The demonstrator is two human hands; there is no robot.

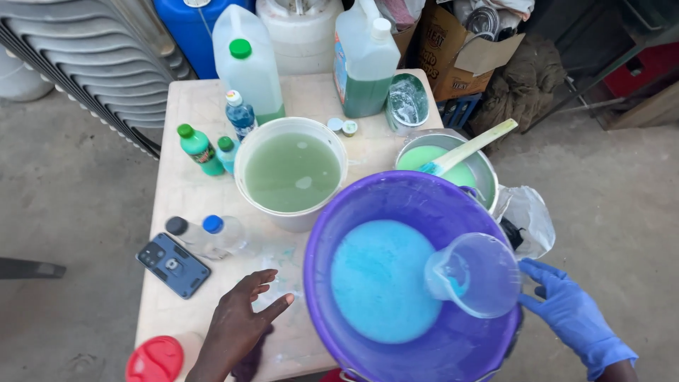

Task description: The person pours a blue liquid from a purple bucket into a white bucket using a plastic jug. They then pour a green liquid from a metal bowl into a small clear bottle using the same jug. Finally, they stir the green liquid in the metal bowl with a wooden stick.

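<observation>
The right hand (576,315), in a blue glove, holds a clear plastic measuring jug (475,274) by its handle side, fingers curled around it. The jug is tipped on its side with the spout pointing left, over the right part of a purple basin (353,212). A little blue liquid sits in the jug's lower edge. Inside the basin lies a pool of foamy blue liquid (382,281), directly left of and below the jug's spout.

The left hand (244,318) is bare and spread open, fingers apart, palm down on the table (187,191) near its front edge, just left of the basin's rim. It grips nothing. A dark cloth shows under its wrist.

The basin stands at the table's front right corner and overhangs it. Behind it, mid-table, stands a white bucket (291,170) of pale green liquid. To the right of that, at the right edge, a metal pot (453,166) holds light green liquid with a pale stirring stick (467,148) leaning in it. Small green-capped bottles (201,150) stand near the left edge, and a phone (173,265) lies closer to the front left, well left of the bare hand. A red lid (155,359) sits at the front left corner. Large jugs (247,67) stand along the back edge.
</observation>
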